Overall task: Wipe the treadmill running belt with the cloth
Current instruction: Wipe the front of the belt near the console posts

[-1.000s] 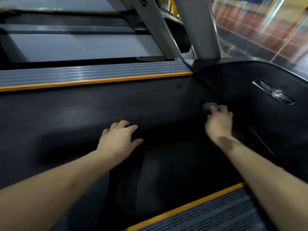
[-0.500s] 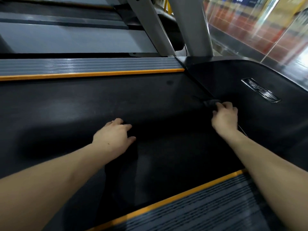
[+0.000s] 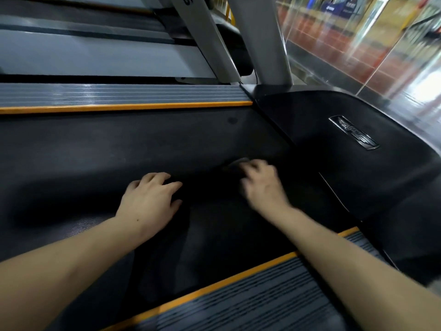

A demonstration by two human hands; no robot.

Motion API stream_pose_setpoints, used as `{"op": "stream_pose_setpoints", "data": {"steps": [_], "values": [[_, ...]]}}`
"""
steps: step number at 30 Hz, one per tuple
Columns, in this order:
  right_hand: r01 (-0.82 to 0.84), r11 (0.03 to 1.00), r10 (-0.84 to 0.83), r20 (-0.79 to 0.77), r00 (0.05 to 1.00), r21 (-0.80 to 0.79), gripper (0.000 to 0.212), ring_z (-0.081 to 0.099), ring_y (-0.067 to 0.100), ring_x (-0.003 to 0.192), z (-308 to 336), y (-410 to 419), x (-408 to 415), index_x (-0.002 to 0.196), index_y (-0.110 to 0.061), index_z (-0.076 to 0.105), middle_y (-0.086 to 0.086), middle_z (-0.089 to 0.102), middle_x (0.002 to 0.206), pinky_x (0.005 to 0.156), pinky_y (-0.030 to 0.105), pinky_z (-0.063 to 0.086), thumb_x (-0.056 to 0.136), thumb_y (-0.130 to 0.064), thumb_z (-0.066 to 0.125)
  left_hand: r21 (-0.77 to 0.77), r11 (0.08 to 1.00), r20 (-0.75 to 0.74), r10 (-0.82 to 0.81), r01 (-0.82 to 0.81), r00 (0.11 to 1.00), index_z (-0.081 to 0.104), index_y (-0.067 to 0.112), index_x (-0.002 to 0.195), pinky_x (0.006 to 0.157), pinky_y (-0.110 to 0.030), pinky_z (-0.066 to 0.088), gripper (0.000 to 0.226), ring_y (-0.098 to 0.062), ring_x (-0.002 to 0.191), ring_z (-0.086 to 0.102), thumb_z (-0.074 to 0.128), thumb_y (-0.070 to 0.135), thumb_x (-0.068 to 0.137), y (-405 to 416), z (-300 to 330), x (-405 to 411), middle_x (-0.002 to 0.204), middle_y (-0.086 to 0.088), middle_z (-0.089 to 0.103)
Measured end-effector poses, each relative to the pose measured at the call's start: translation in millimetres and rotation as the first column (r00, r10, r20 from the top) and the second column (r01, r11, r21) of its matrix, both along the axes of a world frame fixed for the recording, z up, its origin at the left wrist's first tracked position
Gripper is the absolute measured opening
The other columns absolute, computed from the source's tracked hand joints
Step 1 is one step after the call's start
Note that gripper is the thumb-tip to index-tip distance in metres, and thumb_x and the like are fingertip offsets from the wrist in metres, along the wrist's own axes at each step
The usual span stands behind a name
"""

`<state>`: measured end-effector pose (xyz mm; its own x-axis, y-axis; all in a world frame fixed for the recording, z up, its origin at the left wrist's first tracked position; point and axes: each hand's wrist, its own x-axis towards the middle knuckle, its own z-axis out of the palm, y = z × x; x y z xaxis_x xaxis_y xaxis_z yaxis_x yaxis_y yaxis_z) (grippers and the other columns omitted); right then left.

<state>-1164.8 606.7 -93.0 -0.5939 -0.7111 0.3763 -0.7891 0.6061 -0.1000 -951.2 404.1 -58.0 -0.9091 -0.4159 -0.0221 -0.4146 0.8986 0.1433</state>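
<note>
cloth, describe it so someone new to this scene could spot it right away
Start at the dark belt between the orange-edged rails. Follow it to its front end, where the right hand is blurred. The cloth is the small dark grey wad at its fingertips, slightly paler than the belt.

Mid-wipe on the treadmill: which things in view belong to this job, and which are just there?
In the job: running belt; cloth, a dark wad under the right hand; left hand, flat on the belt.

Just there: motor cover with badge; orange-edged side rails; upright post.
</note>
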Motion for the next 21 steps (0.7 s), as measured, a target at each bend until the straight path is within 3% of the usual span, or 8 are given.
{"op": "stream_pose_setpoints", "data": {"steps": [3, 7, 9, 12, 14, 16, 18, 21], "values": [[0.404, 0.913, -0.403, -0.033, 0.915, 0.055, 0.042, 0.052, 0.047, 0.103, 10, 63, -71, 0.129, -0.009, 0.06, 0.021, 0.053, 0.127, 0.086, 0.051, 0.05, 0.091, -0.025, 0.055, 0.035, 0.999, 0.031, -0.024, 0.022, 0.999, 0.043, 0.043, 0.145, 0.111, -0.045, 0.036, 0.049, -0.021, 0.145, 0.03, 0.045, 0.055, 0.098, 10, 1, 5, 0.156, 0.006, 0.035], [0.515, 0.855, -0.518, 0.029, 0.855, 0.067, 0.04, 0.045, 0.047, 0.107, 12, 63, -64, 0.131, -0.007, 0.055, 0.022, 0.045, 0.131, 0.092, 0.052, 0.043, 0.093, -0.021, 0.057, 0.074, 0.997, 0.035, -0.012, 0.01, 0.999, 0.043, 0.043, 0.145, 0.11, -0.043, 0.037, 0.047, -0.021, 0.145, 0.03, 0.045, 0.054, 0.099, 13, 0, 5, 0.158, 0.005, 0.033], [0.444, 0.895, -0.445, 0.053, 0.894, 0.03, 0.039, 0.046, 0.044, 0.104, 9, 33, -23, 0.128, -0.01, 0.057, 0.02, 0.046, 0.128, 0.09, 0.048, 0.044, 0.091, -0.021, 0.059, 0.069, 0.998, 0.038, -0.01, 0.008, 0.999, 0.044, 0.043, 0.144, 0.11, -0.043, 0.037, 0.047, -0.022, 0.145, 0.031, 0.046, 0.054, 0.098, 12, 0, 5, 0.157, 0.004, 0.034], [0.135, 0.991, -0.135, 0.062, 0.989, -0.005, 0.041, 0.049, 0.037, 0.103, 2, -17, 53, 0.128, -0.014, 0.058, 0.014, 0.049, 0.126, 0.091, 0.044, 0.045, 0.087, -0.023, 0.06, 0.051, 0.999, 0.042, -0.007, 0.005, 0.999, 0.045, 0.041, 0.144, 0.109, -0.044, 0.037, 0.048, -0.023, 0.145, 0.031, 0.047, 0.052, 0.098, 15, -2, 7, 0.157, 0.002, 0.035], [-0.055, 0.998, 0.057, 0.092, 0.994, -0.028, 0.043, 0.048, 0.031, 0.104, -2, -34, 86, 0.13, -0.016, 0.057, 0.009, 0.049, 0.128, 0.092, 0.042, 0.045, 0.089, -0.025, 0.059, 0.038, 0.999, 0.029, -0.004, 0.002, 1.0, 0.045, 0.04, 0.144, 0.109, -0.045, 0.037, 0.048, -0.024, 0.145, 0.03, 0.048, 0.05, 0.097, 18, -3, 9, 0.157, 0.001, 0.035], [-0.129, 0.99, 0.133, 0.079, 0.988, -0.048, 0.043, 0.05, 0.032, 0.102, 1, -27, 73, 0.131, -0.016, 0.058, 0.009, 0.051, 0.128, 0.092, 0.042, 0.046, 0.089, -0.026, 0.058, 0.043, 0.999, 0.013, 0.004, -0.004, 1.0, 0.046, 0.039, 0.144, 0.11, -0.045, 0.037, 0.049, -0.025, 0.145, 0.03, 0.048, 0.049, 0.097, 20, -2, 9, 0.157, 0.0, 0.035], [0.0, 1.0, 0.001, 0.036, 0.999, -0.024, 0.043, 0.052, 0.037, 0.099, 1, 0, 26, 0.129, -0.014, 0.061, 0.014, 0.054, 0.126, 0.089, 0.044, 0.049, 0.088, -0.026, 0.055, 0.048, 0.999, 0.006, 0.016, -0.016, 1.0, 0.045, 0.039, 0.145, 0.112, -0.045, 0.035, 0.048, -0.024, 0.147, 0.028, 0.046, 0.048, 0.098, 21, -3, 9, 0.158, 0.001, 0.034], [0.412, 0.911, -0.411, 0.033, 0.911, -0.01, 0.043, 0.05, 0.046, 0.101, 8, 65, -55, 0.127, -0.011, 0.062, 0.02, 0.052, 0.127, 0.087, 0.048, 0.048, 0.09, -0.028, 0.049, 0.072, 0.997, -0.007, 0.037, -0.037, 0.999, 0.044, 0.039, 0.146, 0.112, -0.045, 0.033, 0.047, -0.023, 0.148, 0.025, 0.045, 0.046, 0.099, 25, -5, 10, 0.159, 0.002, 0.032]]}}
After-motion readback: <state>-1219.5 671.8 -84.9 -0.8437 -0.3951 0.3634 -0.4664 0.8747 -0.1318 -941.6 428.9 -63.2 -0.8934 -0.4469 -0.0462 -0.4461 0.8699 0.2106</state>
